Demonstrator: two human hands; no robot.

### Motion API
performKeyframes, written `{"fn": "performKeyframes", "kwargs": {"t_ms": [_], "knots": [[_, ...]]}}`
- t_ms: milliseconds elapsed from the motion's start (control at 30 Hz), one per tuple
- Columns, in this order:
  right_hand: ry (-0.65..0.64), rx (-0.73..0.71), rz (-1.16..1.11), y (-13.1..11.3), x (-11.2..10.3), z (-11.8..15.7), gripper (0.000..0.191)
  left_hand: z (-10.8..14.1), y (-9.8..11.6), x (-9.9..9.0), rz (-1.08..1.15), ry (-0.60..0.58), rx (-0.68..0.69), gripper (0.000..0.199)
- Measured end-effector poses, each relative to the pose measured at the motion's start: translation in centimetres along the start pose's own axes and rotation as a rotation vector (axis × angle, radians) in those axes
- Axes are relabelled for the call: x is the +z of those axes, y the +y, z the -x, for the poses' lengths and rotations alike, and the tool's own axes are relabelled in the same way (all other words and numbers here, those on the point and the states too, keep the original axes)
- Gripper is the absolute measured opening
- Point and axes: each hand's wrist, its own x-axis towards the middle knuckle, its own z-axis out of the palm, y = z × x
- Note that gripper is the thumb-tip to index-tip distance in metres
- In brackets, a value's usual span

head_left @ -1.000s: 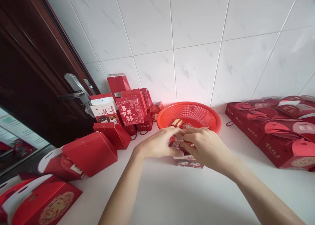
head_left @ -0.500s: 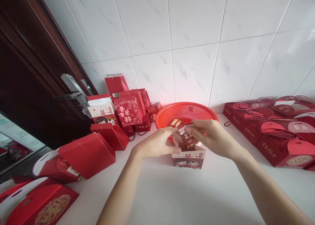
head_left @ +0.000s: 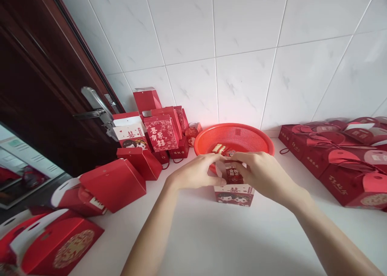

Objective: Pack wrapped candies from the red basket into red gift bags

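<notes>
Hands [head_left: 222,171] hold a small packet [head_left: 232,174] (red) over an illustrated box [head_left: 234,197].

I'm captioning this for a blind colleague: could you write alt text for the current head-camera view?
A right hand holds a dark-red printed packet at the mouth of a small red-and-white cardboard box, the left hand close beside it. Behind is a round, red, perforated plastic basket on a white tabletop. Red cardboard boxes stand to both sides.

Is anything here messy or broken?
Nothing looks spilled or broken. The red boxes near the door look messy, though: they sit at different angles, while the boxes at the far right are packed more neatly.
</notes>
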Motion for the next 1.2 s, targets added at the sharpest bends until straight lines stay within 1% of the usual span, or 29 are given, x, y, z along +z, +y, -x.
{"fn": "performKeyframes", "kwargs": {"t_ms": [133, 200, 267, 300, 433, 500, 600, 733, 800, 933, 1067, 1200], "knots": [[-0.046, 0.005, 0.177, 0.0, 1.0, -0.4, 0.026, -0.1, 0.0, 0.0, 0.026, -0.017, 0.024, 0.06], [-0.044, 0.035, 0.226, 0.0, 1.5, -0.7, 0.023, -0.1, -0.1, 0.0, 0.039, -0.027, 0.028, 0.059], [-0.039, 0.047, 0.205, -0.1, 2.0, -0.9, 0.021, -0.2, -0.1, 0.0, 0.034, -0.017, 0.031, 0.058], [-0.045, 0.031, 0.175, -0.2, 2.1, -1.0, 0.02, -0.2, -0.1, 0.0, 0.028, -0.008, 0.036, 0.056], [-0.082, -0.116, 0.066, -0.6, 1.9, -0.8, 0.025, -0.2, -0.2, 0.1, 0.016, 0.009, 0.052, 0.052], [-0.103, -0.153, 0.029, -0.7, 1.5, -0.5, 0.027, -0.2, -0.2, 0.2, 0.012, 0.007, 0.052, 0.054], [-0.113, -0.115, -0.022, -0.6, 1.0, -0.3, 0.026, -0.2, -0.1, 0.2, 0.0, 0.007, 0.053, 0.052], [-0.063, -0.039, -0.017, -0.5, 0.7, -0.3, 0.025, -0.3, 0.0, 0.3, 0.023, -0.012, 0.066, 0.043], [-0.056, -0.018, -0.013, -0.5, 0.5, -0.3, 0.025, -0.2, 0.1, 0.3, 0.025, -0.013, 0.064, 0.043], [-0.11, -0.007, -0.026, -0.9, 0.3, -0.4, 0.023, -0.2, 0.2, 0.3, -0.001, -0.001, 0.058, 0.043], [-0.158, 0.009, -0.001, -1.1, 0.7, -0.5, 0.024, -0.3, 0.2, 0.4, 0.018, 0.005, 0.093, 0.036], [-0.133, 0.025, 0.02, -1.0, 1.3, -0.7, 0.025, -0.5, -0.1, 0.5, 0.034, 0.009, 0.111, 0.035]]}}
